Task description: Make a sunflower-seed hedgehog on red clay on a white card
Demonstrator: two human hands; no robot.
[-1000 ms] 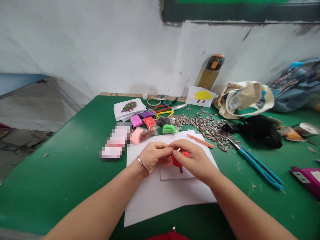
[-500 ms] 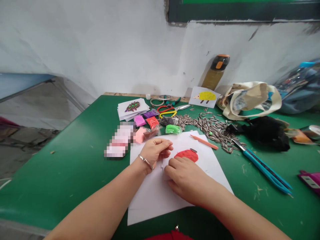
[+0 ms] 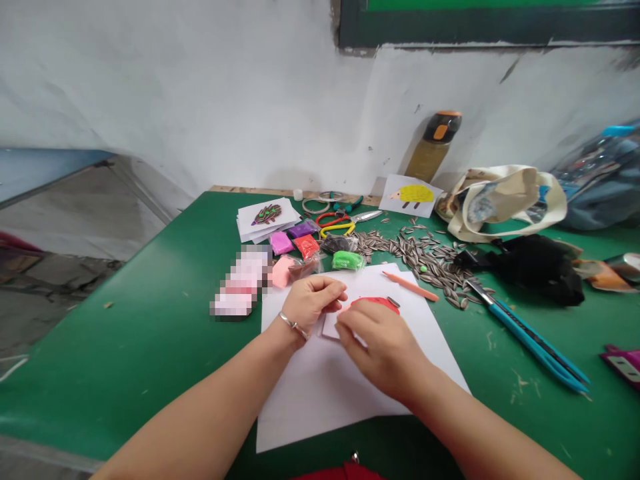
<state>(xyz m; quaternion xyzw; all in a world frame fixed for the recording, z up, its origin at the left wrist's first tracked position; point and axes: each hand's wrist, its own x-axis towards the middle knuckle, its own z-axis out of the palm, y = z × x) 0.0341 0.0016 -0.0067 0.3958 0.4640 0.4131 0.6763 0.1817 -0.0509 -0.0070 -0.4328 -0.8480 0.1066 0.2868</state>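
Note:
A red clay patch (image 3: 383,301) lies on a small white card (image 3: 330,329), with one striped sunflower seed (image 3: 394,302) at its upper right edge. My right hand (image 3: 383,337) is over the card's near side, fingers bent and thumb close to them, covering much of the red patch. My left hand (image 3: 317,301) is at the card's left edge, its thumb pressed against curled fingers. Whatever either hand pinches is too small or hidden to name. Underneath lie larger white paper sheets (image 3: 300,393). An orange pen-like stick (image 3: 413,287) rests on the sheets' upper right.
Loose sunflower seeds (image 3: 425,250) spread behind the paper. Clay packets, such as a green packet (image 3: 348,260), sit beside scissors (image 3: 345,225). A blue utility knife (image 3: 530,337) lies right. Behind are a hedgehog card (image 3: 411,195), a bottle (image 3: 434,147) and a cloth bag (image 3: 505,207).
My right hand has lifted slightly and shifted right, covering more of the red patch. Its thumb now shows apart from the palm. My left hand has stayed nearly in place.

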